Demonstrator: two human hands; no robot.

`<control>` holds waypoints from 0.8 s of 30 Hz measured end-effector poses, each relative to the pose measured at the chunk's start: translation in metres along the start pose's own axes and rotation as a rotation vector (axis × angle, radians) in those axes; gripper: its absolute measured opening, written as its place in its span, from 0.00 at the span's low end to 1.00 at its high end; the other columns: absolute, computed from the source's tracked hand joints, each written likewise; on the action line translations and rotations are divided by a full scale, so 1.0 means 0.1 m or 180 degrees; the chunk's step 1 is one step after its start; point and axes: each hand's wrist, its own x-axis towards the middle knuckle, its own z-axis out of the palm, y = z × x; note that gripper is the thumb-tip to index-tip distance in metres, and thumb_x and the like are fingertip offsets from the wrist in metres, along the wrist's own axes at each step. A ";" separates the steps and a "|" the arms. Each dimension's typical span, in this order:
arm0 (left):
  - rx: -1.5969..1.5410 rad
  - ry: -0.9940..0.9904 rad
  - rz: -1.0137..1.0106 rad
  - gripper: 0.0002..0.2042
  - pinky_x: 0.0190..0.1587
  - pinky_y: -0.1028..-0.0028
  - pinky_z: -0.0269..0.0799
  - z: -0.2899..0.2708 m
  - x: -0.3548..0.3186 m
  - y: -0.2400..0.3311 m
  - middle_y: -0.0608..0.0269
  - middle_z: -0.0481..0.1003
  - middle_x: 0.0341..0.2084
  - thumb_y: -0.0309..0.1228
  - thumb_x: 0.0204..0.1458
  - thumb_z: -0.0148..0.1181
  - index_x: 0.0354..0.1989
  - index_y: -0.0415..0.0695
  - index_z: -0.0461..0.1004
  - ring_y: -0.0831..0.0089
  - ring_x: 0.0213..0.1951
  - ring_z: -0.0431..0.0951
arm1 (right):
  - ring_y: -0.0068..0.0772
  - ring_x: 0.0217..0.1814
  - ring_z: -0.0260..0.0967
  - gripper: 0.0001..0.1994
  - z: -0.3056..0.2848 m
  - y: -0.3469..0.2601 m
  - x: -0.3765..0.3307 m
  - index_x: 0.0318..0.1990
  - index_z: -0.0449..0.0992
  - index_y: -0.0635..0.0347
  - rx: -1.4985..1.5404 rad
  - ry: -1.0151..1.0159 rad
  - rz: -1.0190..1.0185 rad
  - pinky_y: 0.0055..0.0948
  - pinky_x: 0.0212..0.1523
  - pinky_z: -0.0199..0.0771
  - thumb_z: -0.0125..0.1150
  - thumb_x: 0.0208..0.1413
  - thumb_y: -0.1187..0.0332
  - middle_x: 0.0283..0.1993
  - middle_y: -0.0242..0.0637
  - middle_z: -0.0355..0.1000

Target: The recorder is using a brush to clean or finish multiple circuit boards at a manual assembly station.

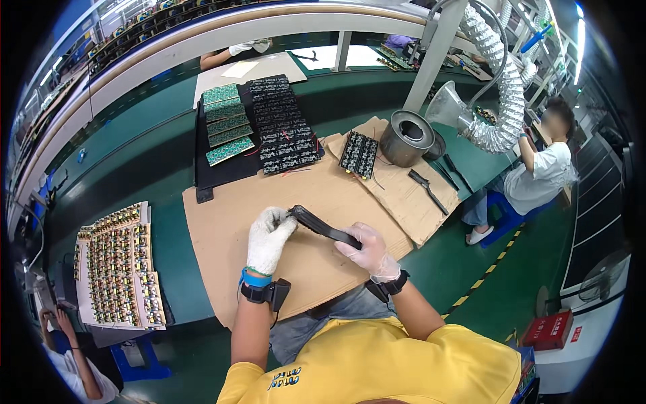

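Left hand (269, 241), in a white knit glove, is closed with its fingertips pinched at the head end of a black brush (323, 227). The right hand (365, 250), in a thin translucent glove, is wrapped around the handle. The brush is held aslant between the two hands, above a large cardboard sheet (225, 249), its head up toward the left and its handle end lower on the right. It is long, narrow and all black, gently curved, with a ridged, bristly-looking edge along the head; finer detail is too small to tell.

Cardboard sheets number two: the large one and a smaller one (397, 205) overlapping its right side. On the smaller sheet lie one black circuit-board panel (359, 155) and one second black brush (428, 191). One grey metal pot (397, 149) stands just beside the panel. Beyond the large sheet, five green circuit boards (229, 149) appear in a column, next to a longer column of black panels (279, 121) that overlap too closely to count. At far left sits one batch of component-filled boards (118, 269), too many to number. One corrugated silver duct (501, 87) hangs at upper right. Two blue stools (501, 214) show, one at each side.
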 end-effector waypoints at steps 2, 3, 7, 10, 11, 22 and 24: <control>0.0024 0.0012 0.0031 0.03 0.42 0.76 0.71 -0.01 -0.01 0.01 0.68 0.78 0.31 0.24 0.60 0.64 0.39 0.40 0.77 0.80 0.35 0.74 | 0.43 0.32 0.74 0.14 0.02 0.00 0.00 0.45 0.86 0.63 -0.0005 -0.0001 -0.0007 0.37 0.36 0.73 0.74 0.54 0.65 0.30 0.43 0.74; 0.0059 0.0040 0.0060 0.03 0.41 0.76 0.71 -0.01 -0.03 0.03 0.69 0.77 0.31 0.24 0.60 0.64 0.39 0.40 0.76 0.80 0.34 0.74 | 0.43 0.32 0.74 0.14 0.02 -0.01 0.01 0.45 0.86 0.63 0.0007 -0.0010 -0.0022 0.37 0.36 0.73 0.74 0.54 0.64 0.30 0.43 0.74; 0.0224 0.0099 0.0171 0.03 0.39 0.76 0.69 -0.01 -0.04 0.06 0.70 0.76 0.29 0.24 0.58 0.65 0.36 0.40 0.76 0.81 0.33 0.72 | 0.44 0.33 0.74 0.14 -0.03 -0.06 0.04 0.45 0.86 0.63 -0.0026 -0.0146 0.0020 0.37 0.36 0.74 0.74 0.54 0.64 0.31 0.43 0.75; 0.0375 0.0152 0.0173 0.03 0.38 0.76 0.69 -0.01 -0.07 0.15 0.70 0.75 0.28 0.23 0.57 0.65 0.34 0.41 0.75 0.82 0.33 0.71 | 0.44 0.33 0.75 0.14 -0.03 -0.06 0.04 0.45 0.86 0.63 -0.0040 -0.0205 0.0054 0.37 0.36 0.74 0.74 0.54 0.64 0.31 0.43 0.75; 0.0457 0.0188 0.0133 0.04 0.38 0.76 0.68 0.01 -0.08 0.21 0.71 0.74 0.28 0.23 0.57 0.65 0.34 0.41 0.75 0.82 0.33 0.71 | 0.45 0.33 0.75 0.14 -0.03 -0.05 0.03 0.45 0.86 0.62 -0.0034 -0.0202 0.0061 0.38 0.36 0.75 0.74 0.54 0.64 0.31 0.44 0.75; 0.0399 0.0448 0.0213 0.06 0.36 0.76 0.68 0.05 -0.02 0.01 0.71 0.72 0.25 0.23 0.55 0.67 0.31 0.41 0.74 0.81 0.31 0.68 | 0.48 0.32 0.76 0.16 0.07 0.09 0.00 0.46 0.85 0.62 -0.0139 0.0037 -0.0077 0.40 0.35 0.76 0.75 0.54 0.62 0.32 0.45 0.76; 0.0408 0.0499 0.0097 0.05 0.38 0.77 0.67 0.06 -0.03 0.00 0.71 0.73 0.26 0.21 0.56 0.65 0.31 0.42 0.74 0.81 0.32 0.70 | 0.48 0.32 0.76 0.16 0.10 0.11 -0.01 0.46 0.85 0.62 -0.0107 0.0176 -0.0177 0.39 0.34 0.76 0.75 0.55 0.62 0.32 0.45 0.75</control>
